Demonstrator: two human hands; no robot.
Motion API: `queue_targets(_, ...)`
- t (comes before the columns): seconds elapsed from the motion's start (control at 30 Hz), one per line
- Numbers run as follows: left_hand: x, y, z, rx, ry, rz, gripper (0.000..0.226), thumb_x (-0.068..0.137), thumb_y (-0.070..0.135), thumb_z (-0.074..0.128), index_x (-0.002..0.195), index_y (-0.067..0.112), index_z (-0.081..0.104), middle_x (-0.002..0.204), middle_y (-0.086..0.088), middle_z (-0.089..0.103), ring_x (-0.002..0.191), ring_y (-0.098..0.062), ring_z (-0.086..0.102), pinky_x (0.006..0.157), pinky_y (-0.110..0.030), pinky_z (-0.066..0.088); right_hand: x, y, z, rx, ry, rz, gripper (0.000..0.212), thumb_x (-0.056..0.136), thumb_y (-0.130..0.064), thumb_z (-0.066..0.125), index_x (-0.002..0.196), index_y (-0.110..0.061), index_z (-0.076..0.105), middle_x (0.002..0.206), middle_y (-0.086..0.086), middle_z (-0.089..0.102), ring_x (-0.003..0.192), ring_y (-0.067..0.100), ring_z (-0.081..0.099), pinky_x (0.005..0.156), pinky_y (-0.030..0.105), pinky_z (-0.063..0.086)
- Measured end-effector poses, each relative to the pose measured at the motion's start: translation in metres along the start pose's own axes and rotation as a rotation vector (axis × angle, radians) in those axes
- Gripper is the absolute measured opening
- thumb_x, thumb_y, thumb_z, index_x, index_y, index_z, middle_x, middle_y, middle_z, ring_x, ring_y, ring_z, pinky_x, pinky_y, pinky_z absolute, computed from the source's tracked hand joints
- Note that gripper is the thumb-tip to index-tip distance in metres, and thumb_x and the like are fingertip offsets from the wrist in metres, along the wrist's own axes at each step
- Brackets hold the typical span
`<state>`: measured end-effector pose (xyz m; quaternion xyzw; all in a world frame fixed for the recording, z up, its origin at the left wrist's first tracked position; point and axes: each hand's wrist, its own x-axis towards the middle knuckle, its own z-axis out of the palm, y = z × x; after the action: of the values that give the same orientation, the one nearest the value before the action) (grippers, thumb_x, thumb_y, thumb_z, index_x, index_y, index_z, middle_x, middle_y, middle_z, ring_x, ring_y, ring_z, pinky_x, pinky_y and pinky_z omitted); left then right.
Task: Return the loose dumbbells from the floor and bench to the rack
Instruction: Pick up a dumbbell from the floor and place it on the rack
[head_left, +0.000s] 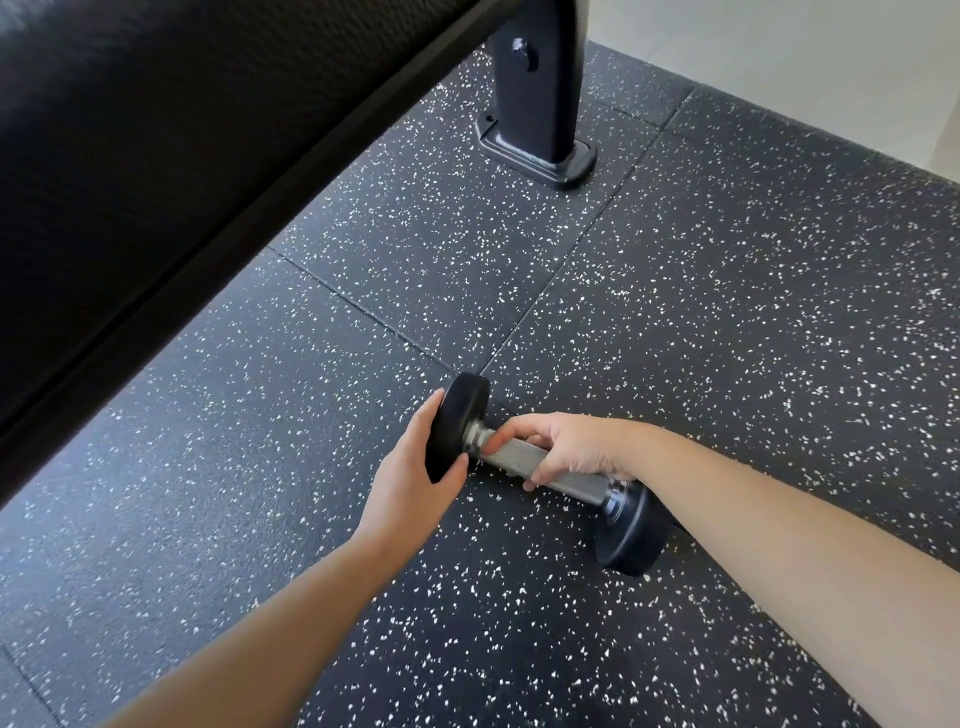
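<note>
A black dumbbell (631, 535) with a knurled steel handle lies on the speckled rubber floor, a little below the middle of the view. My right hand (566, 447) curls round the handle from above. My left hand (415, 467) cups the dumbbell's left head, thumb on its near edge and fingers behind it. The right head rests on the floor under my right wrist. No rack is in view.
A black padded bench (130, 171) fills the upper left, overhanging the floor. Its metal post and foot plate (540, 150) stand on the floor behind the dumbbell. A pale wall (831, 62) runs along the upper right. Open floor lies to the right.
</note>
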<state>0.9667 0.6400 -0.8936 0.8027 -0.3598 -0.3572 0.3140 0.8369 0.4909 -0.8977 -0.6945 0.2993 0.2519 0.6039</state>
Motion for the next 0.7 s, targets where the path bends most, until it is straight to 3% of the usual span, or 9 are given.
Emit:
queue_targets(0.17,0.005,0.004,-0.001,0.028,-0.016,-0.033,0.064,0.085,0.020,0.060,0.134,0.043,0.027,0.090,0.014,0.058,0.071,-0.009,0.059,0.060,-0.025,0.045,-0.003,-0.002,0.000,-0.065,-0.013,0.011,0.052,0.081,-0.005,0.062,0.111,-0.046,0.051,0.116,0.010,0.059,0.095,0.025,0.057,0.089,0.037,0.045)
queue_targets(0.33,0.009,0.009,-0.004,0.067,-0.027,-0.016,0.062,0.085,0.018,0.060,0.134,0.042,0.030,0.080,0.020,0.056,0.062,-0.008,0.058,0.050,-0.019,0.046,-0.005,-0.003,0.000,-0.084,0.001,0.021,0.056,0.081,0.000,0.059,0.106,-0.049,0.050,0.101,-0.003,0.056,0.085,0.017,0.053,0.076,0.029,0.043)
queue_targets(0.47,0.024,0.015,-0.009,0.108,-0.044,0.037,0.060,0.082,0.013,0.061,0.131,0.038,0.038,0.085,0.013,0.059,0.072,-0.007,0.060,0.060,-0.020,0.048,-0.007,-0.003,0.009,0.049,0.046,0.013,0.063,0.078,0.009,0.057,0.096,-0.051,0.051,0.099,-0.005,0.055,0.093,0.019,0.054,0.088,0.037,0.046)
queue_targets(0.53,0.031,0.021,-0.012,0.117,-0.051,0.054,0.057,0.080,0.008,0.063,0.126,0.036,0.045,0.088,0.016,0.059,0.076,0.000,0.058,0.064,-0.014,0.046,-0.011,-0.006,0.016,0.101,0.071,-0.001,0.066,0.076,0.012,0.057,0.102,-0.049,0.051,0.116,-0.006,0.051,0.104,0.017,0.051,0.095,0.039,0.044)
queue_targets(0.6,0.034,0.030,-0.015,0.108,-0.037,0.058,0.055,0.077,0.003,0.065,0.122,0.032,0.051,0.093,0.011,0.061,0.081,-0.006,0.059,0.074,-0.018,0.045,-0.019,-0.013,0.023,0.173,0.127,-0.008,0.069,0.075,0.014,0.056,0.114,-0.043,0.052,0.133,-0.003,0.045,0.114,0.016,0.047,0.099,0.037,0.041)
queue_targets(0.7,0.034,0.059,-0.022,0.087,-0.024,0.073,0.052,0.075,0.003,0.066,0.117,0.031,0.055,0.094,0.008,0.062,0.088,-0.014,0.059,0.081,-0.021,0.040,-0.046,-0.030,0.022,0.271,0.213,0.023,0.069,0.077,0.014,0.054,0.121,-0.038,0.050,0.136,-0.001,0.043,0.114,0.023,0.050,0.094,0.038,0.043)
